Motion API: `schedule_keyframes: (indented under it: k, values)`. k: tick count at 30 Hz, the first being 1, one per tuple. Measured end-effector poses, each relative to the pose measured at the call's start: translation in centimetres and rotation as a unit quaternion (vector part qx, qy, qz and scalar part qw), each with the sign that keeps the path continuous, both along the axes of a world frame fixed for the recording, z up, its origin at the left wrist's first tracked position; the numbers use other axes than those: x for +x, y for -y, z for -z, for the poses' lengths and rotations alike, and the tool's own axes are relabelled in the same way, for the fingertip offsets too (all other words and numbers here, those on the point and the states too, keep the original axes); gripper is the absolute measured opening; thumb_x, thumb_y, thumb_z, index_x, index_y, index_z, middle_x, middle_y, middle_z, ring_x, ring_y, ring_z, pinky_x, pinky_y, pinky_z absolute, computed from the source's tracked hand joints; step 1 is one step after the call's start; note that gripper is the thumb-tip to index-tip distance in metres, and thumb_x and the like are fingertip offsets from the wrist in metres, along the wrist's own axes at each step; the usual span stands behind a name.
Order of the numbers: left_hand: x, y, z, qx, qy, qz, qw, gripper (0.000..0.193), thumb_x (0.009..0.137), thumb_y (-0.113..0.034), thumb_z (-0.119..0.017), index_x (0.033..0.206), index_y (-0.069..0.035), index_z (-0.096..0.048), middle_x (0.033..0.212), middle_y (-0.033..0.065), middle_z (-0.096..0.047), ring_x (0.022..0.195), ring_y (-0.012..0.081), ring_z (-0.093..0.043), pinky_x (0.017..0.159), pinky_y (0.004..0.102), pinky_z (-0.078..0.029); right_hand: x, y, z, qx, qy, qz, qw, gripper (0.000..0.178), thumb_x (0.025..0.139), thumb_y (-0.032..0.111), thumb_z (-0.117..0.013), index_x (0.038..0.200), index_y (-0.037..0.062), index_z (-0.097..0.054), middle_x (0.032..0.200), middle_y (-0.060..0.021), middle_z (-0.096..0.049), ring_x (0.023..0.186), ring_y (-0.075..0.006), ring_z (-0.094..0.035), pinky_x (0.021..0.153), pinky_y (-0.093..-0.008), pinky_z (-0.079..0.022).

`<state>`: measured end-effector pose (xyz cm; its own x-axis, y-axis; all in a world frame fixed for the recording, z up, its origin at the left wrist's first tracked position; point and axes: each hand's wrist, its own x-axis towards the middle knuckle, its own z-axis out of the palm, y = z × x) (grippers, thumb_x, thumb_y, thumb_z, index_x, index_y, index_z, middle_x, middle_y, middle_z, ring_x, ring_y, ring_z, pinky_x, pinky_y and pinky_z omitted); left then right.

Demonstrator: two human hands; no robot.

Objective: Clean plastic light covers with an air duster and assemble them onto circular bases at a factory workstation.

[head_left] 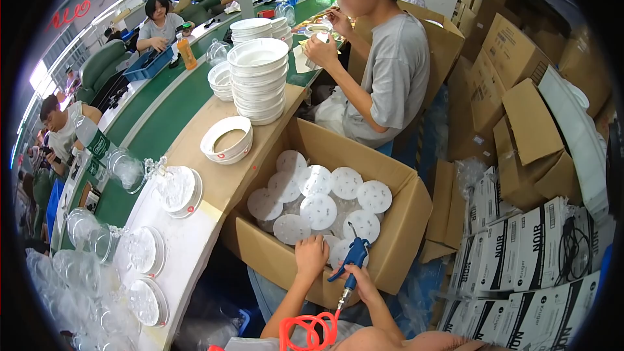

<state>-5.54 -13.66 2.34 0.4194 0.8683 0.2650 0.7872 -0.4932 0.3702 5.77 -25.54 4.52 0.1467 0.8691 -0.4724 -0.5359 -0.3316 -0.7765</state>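
Note:
My right hand (361, 281) is wrapped round the handle of a blue air blow gun (356, 255). The gun's thin metal nozzle points up over the discs, and a coiled red hose (312, 330) hangs from its lower end. My left hand (312, 255) is at the near side of an open cardboard box (396, 237), its fingers curled by the discs; what they hold, if anything, is hidden. Several round white discs (318, 211) with small marks lie loosely in the box, some overlapping on clear plastic.
Left of the box, a bench (211, 221) carries stacked white ring-shaped housings (259, 84), a single housing (227, 140) and plastic-topped round pieces (148, 250). Clear bags (78, 292) pile at its near end. A co-worker (396, 58) sits beyond the box; cartons (507, 253) stand at right.

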Motion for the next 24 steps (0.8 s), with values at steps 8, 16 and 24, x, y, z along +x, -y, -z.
schedule_keyframes:
  k: [8,16,24]
  values:
    - [0.06,0.02,-0.07,-0.002,0.016,0.003,1.000,0.015,0.077,-0.021,-0.054,0.071,-0.007,-0.056,0.069,0.0108,-0.059,0.066,0.0279,-0.059,0.067,0.0395,-0.043,0.01,0.07,-0.28,0.003,-0.010,0.001,1.000,0.040,0.085,0.024,-0.051,0.110,-0.0069,-0.046,0.092,-0.0171,-0.061,0.089,-0.0255,-0.061,0.087,-0.0329,-0.043]
    - [0.02,0.06,-0.08,-0.002,0.026,0.002,1.000,0.014,0.077,-0.020,-0.055,0.072,-0.007,-0.056,0.069,0.0107,-0.058,0.066,0.0278,-0.058,0.066,0.0393,-0.042,-0.12,-0.06,-0.60,0.004,-0.012,0.001,1.000,0.038,0.085,0.023,-0.050,0.109,-0.0065,-0.046,0.091,-0.0161,-0.062,0.087,-0.0235,-0.061,0.086,-0.0304,-0.043]
    - [0.01,0.08,-0.21,-0.005,0.026,-0.001,1.000,0.013,0.077,-0.019,-0.056,0.074,-0.007,-0.057,0.068,0.0107,-0.057,0.066,0.0289,-0.057,0.066,0.0381,-0.042,-0.02,-0.17,-0.51,-0.003,0.004,0.002,1.000,0.042,0.084,0.023,-0.050,0.112,-0.0082,-0.045,0.093,-0.0197,-0.061,0.090,-0.0284,-0.061,0.088,-0.0346,-0.043]
